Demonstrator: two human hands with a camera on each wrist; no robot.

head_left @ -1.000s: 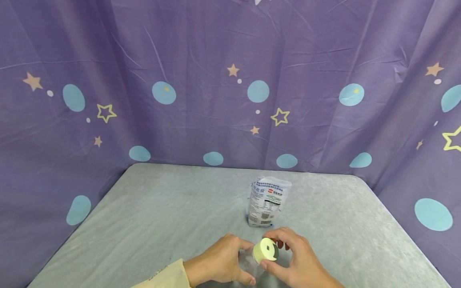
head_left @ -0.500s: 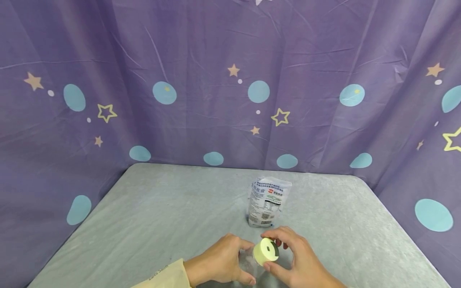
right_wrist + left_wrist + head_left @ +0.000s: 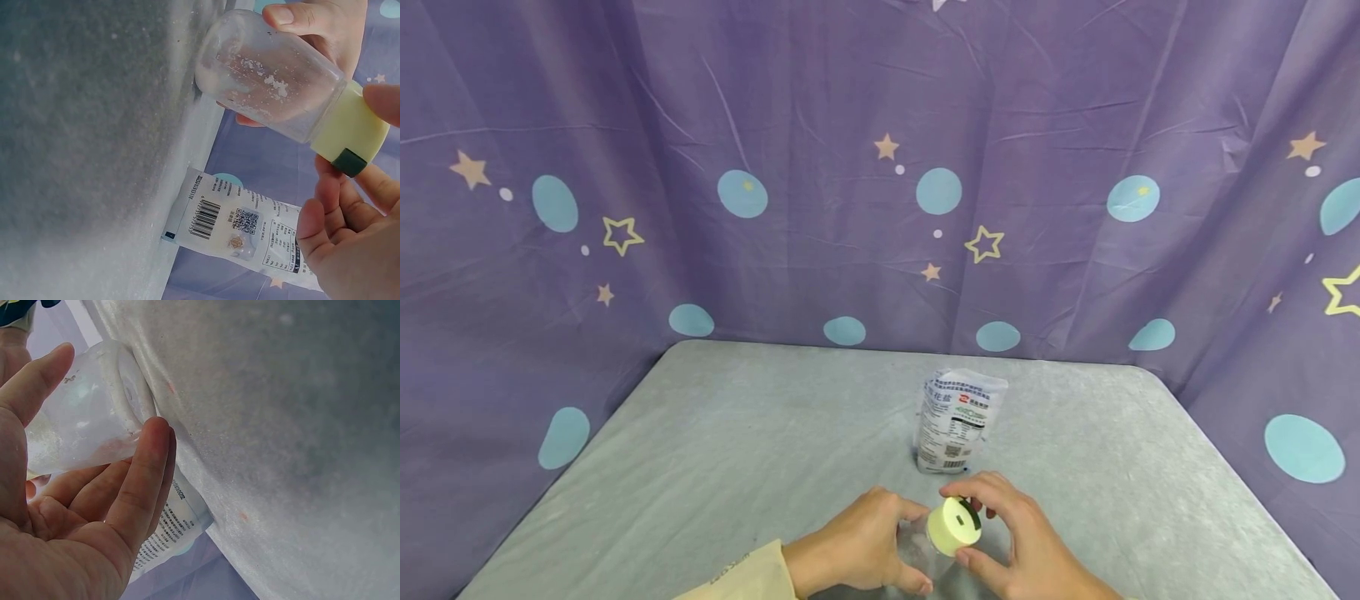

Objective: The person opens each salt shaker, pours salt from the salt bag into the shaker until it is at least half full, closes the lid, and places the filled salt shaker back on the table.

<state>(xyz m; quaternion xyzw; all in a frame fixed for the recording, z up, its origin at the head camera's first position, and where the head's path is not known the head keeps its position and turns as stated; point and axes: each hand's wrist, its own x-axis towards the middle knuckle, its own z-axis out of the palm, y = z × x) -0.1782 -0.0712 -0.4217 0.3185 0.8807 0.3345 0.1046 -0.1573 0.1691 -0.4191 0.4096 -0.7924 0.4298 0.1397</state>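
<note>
A clear seasoning jar [image 3: 269, 75] with white residue stands on the table, topped by a pale yellow lid [image 3: 953, 527] with a dark green tab [image 3: 350, 162]. My left hand [image 3: 868, 542] grips the jar's body, its thumb on one side and fingers on the other, as the left wrist view shows around the jar wall [image 3: 94, 406]. At the lid, my right hand [image 3: 1018, 542] pinches the rim between thumb and fingers. Just behind both hands, a white printed salt bag [image 3: 958, 421] stands upright, apart from them. The left hand hides much of the jar in the head view.
A grey cloth covers the table [image 3: 737, 433]. Beyond its back and side edges hangs a purple curtain [image 3: 850, 167] patterned with stars and blue ovals.
The lid has turned counterclockwise in the head view, its dark tab shifting upward. My right fingers have moved slightly round with it; the left hand and bag stay put.
</note>
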